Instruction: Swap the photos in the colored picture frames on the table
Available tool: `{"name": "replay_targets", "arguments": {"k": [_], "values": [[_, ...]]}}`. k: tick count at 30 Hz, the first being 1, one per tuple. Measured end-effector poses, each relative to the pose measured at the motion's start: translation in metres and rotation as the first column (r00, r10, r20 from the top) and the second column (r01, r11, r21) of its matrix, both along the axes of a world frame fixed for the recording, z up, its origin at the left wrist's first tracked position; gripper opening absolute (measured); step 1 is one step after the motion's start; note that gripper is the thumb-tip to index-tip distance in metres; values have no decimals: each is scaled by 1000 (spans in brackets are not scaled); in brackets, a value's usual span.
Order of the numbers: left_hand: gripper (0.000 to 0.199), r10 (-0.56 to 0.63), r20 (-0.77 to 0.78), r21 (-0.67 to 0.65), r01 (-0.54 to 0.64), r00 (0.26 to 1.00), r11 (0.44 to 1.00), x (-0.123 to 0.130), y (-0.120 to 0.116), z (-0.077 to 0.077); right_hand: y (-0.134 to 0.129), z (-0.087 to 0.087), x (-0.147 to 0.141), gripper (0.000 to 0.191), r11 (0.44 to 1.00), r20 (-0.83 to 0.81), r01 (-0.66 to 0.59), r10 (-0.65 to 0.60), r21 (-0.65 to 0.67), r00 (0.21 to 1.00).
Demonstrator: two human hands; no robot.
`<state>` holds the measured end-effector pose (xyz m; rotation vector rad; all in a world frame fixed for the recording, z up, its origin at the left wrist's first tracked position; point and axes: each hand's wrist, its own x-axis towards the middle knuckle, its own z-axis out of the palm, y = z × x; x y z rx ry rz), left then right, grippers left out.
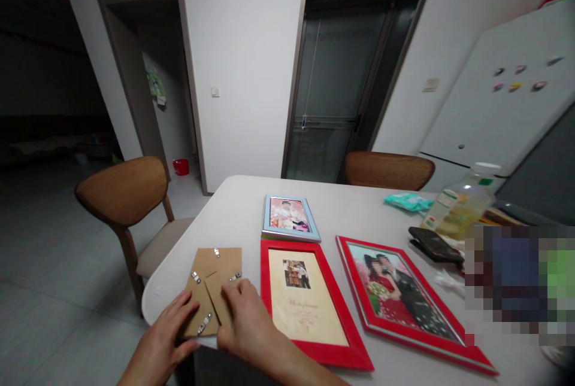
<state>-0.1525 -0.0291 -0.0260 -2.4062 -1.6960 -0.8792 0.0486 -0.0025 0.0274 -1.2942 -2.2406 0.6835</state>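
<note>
A small picture frame lies back side up near the table's front left edge, showing its brown backing board [211, 261] with several metal clips and a flap-like stand [218, 293]. My left hand [168, 329] holds the frame's left lower side, fingers on the board and thumb at the near edge. With bent fingers my right hand [247, 320] grips the right side, by the stand; its fingertips are partly hidden. Just right of it lies a red frame [266, 278] with a small photo on a cream sheet. The frame's front is hidden.
Beyond lies a light blue photo frame [291, 218]; a larger red photo frame [413, 296] is at right. A black wallet-like item [435, 245], a teal packet [408, 201] and a clear bottle [462, 200] stand farther right. Wooden chairs [128, 191] flank the white table [359, 206].
</note>
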Motion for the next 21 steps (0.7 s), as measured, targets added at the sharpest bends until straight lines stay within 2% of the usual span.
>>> {"name": "replay_targets", "arguments": {"k": [4, 6, 8, 11, 15, 18, 21], "values": [[36, -49, 42, 122, 43, 998, 992, 14, -2, 25, -3, 21, 20, 53, 999, -204, -32, 35, 21, 978], [39, -96, 31, 167, 89, 995, 982, 34, -3, 36, -8, 31, 43, 48, 999, -227, -15, 24, 40, 974], [39, -165, 5, 162, 162, 986, 973, 62, -4, 43, -12, 34, 72, 44, 999, -209, 25, -18, 27, 978], [40, -272, -3, 63, 271, 962, 961, 108, -1, 45, -16, 25, 118, 41, 994, -109, 109, -111, -22, 988], [37, -301, 3, -162, 298, 954, 941, 152, 6, 46, -16, 9, 157, 37, 976, 7, 216, -216, -39, 976], [35, -281, -9, -280, 267, 960, 922, 163, 12, 45, -12, -1, 164, 38, 972, 45, 234, -233, -24, 972], [25, -265, -13, -334, 245, 964, 910, 163, 16, 43, -6, -12, 163, 38, 971, 66, 232, -235, 49, 970]]}}
